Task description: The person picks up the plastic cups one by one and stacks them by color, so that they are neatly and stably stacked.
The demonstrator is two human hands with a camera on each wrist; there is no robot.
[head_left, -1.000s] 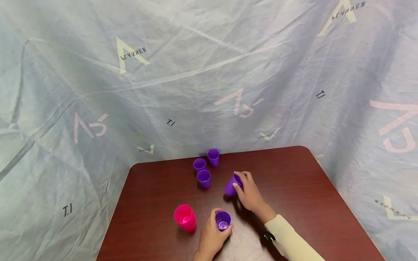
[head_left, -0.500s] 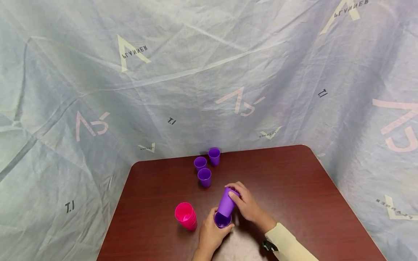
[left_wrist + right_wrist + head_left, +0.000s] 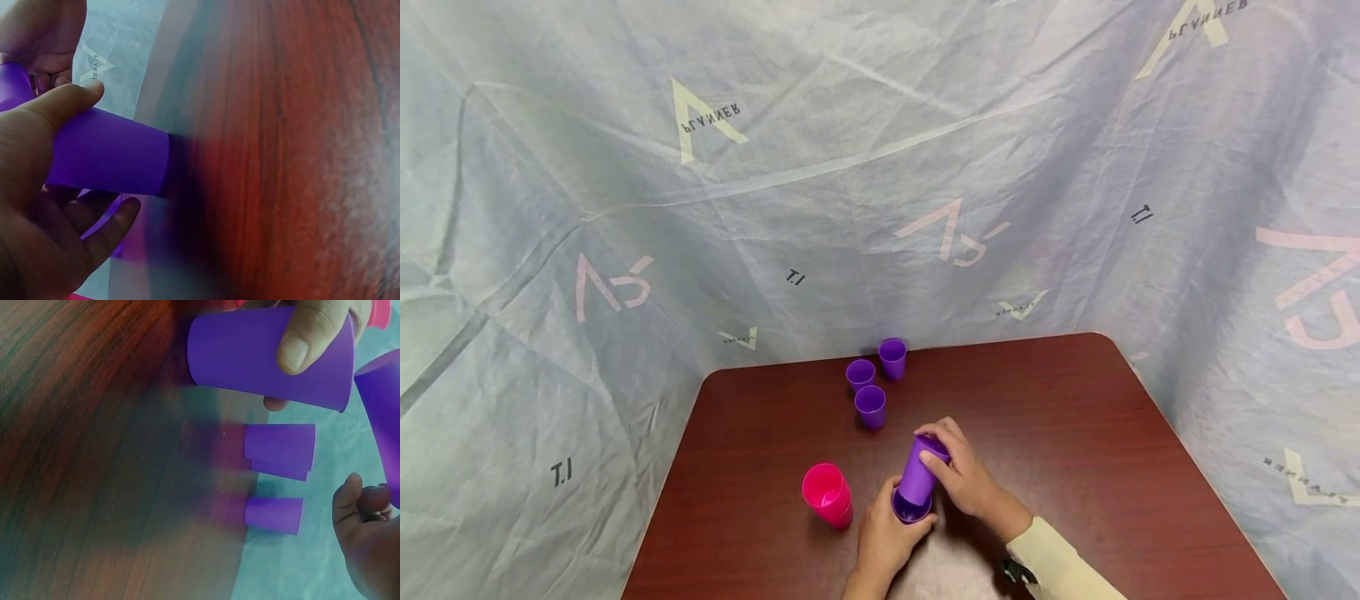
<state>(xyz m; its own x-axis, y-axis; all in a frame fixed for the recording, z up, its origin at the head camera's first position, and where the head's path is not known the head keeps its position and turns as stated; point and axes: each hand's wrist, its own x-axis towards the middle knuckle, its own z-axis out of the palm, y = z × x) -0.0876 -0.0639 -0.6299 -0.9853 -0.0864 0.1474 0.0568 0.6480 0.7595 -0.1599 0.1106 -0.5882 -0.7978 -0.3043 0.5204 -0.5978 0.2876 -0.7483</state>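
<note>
My left hand [image 3: 883,540] grips a purple plastic cup [image 3: 237,350] by its side, thumb on one side and fingers on the other. That cup stands mouth up, its base right at the tabletop in the left wrist view. My right hand [image 3: 967,479] holds a second purple cup [image 3: 919,479] near the rim, tilted, with its bottom end at the mouth of the first cup. The upper cup hides part of the lower cup's opening. To the left of my left hand stands a stack of pink cups [image 3: 827,493], nested in one another.
Toward the back edge of the brown wooden table [image 3: 1060,400] stand three more purple cups: one nearer [image 3: 871,407], one behind it [image 3: 860,375] and one at the edge [image 3: 892,358]. A grey printed cloth [image 3: 865,167] hangs around the table's back and sides.
My right hand has brought its purple cup toward me and left, from beyond the left hand's cup to over its mouth. The left hand and its cup have stayed nearly in place.
</note>
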